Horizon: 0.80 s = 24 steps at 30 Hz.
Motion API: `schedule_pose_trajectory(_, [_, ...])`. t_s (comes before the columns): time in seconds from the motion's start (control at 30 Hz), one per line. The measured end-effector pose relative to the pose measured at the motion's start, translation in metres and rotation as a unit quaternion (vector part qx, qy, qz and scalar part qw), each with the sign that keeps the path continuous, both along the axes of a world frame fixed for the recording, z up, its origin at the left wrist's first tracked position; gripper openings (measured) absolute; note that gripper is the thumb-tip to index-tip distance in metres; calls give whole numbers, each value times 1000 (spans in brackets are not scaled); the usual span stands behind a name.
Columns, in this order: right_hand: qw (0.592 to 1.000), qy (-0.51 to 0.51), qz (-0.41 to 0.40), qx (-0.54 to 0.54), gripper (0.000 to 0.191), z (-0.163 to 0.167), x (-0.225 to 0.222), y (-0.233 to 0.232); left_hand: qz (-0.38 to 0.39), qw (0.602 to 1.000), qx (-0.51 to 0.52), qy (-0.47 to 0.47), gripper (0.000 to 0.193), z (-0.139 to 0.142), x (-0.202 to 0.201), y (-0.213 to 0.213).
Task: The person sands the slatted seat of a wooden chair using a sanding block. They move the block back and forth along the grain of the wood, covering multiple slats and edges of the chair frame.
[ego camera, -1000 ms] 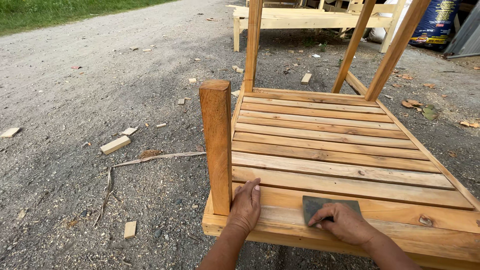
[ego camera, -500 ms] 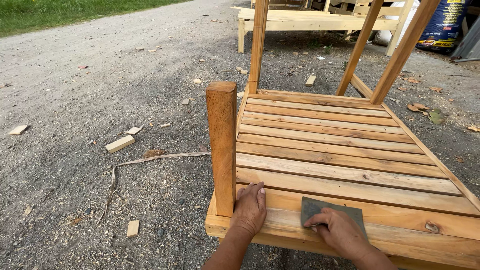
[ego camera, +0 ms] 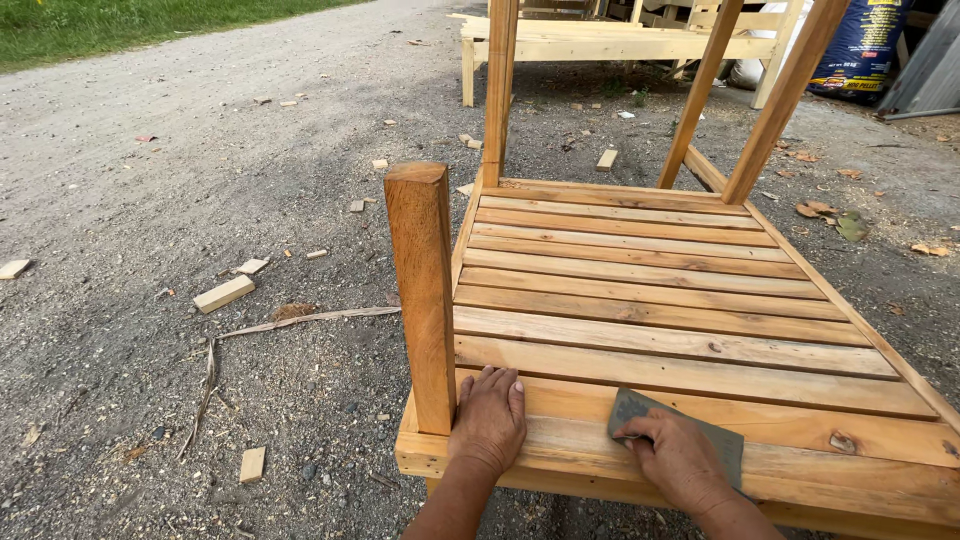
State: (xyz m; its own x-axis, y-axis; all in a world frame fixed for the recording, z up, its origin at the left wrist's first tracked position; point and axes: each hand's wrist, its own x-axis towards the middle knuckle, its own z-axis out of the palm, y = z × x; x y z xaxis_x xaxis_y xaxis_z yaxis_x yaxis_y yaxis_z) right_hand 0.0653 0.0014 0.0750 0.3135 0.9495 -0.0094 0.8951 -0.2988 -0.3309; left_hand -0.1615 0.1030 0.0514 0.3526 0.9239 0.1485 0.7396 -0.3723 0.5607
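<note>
The left hand (ego camera: 488, 418) lies flat, palm down and fingers together, on the nearest plank of an upturned slatted wooden table (ego camera: 660, 300). It grips nothing, and its thumb side sits just beside the base of the near leg (ego camera: 422, 290). The right hand (ego camera: 676, 458) presses down on a grey sheet of sandpaper (ego camera: 700, 432), fingers spread over the sheet's left portion, pinning it flat against the same plank. The sheet lies near the plank's front edge, to the right of the left hand and apart from it; its upper and right corners project beyond the fingers.

The near leg stands upright at the front left corner of the frame, its top end cut square. Three further legs (ego camera: 780, 100) rise at the far corners and sides, tilted slightly in this view. The slats run crosswise, parallel and closely spaced; a dark knot (ego camera: 842, 441) shows in the nearest plank to the right of the sandpaper.

The table rests on a gravel surface (ego camera: 200, 200). Small wooden offcuts (ego camera: 224, 294) lie scattered on the gravel to the left, together with a thin strip of bark or wood (ego camera: 300, 320). A second pale wooden frame (ego camera: 600, 45) stands beyond. Grass (ego camera: 120, 25) borders the gravel at the upper left. A blue sack (ego camera: 860, 50) stands at the upper right.
</note>
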Motion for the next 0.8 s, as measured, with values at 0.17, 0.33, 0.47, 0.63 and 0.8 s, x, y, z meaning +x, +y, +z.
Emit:
schedule_pose_trajectory(0.17, [998, 47, -32, 7, 19, -9, -9, 24, -6, 999, -21, 23, 60, 5, 0, -5])
schedule_pose_trajectory(0.33, [998, 64, 7, 16, 19, -13, 1, 11, -6, 1000, -23, 7, 59, 8, -1, -4])
schedule_pose_trajectory(0.47, [998, 70, 7, -5, 18, -18, 1, 14, -10, 1000, -10, -3, 57, 4, 0, -4])
schedule_pose_trajectory(0.63, [995, 82, 22, 57, 16, -19, -5, 29, -10, 1000, -10, -3, 56, 2, 1, -2])
schedule_pose_trajectory(0.8, [998, 54, 30, -14, 18, -13, -9, 17, -13, 1000, -1, 3, 55, 2, 1, -1])
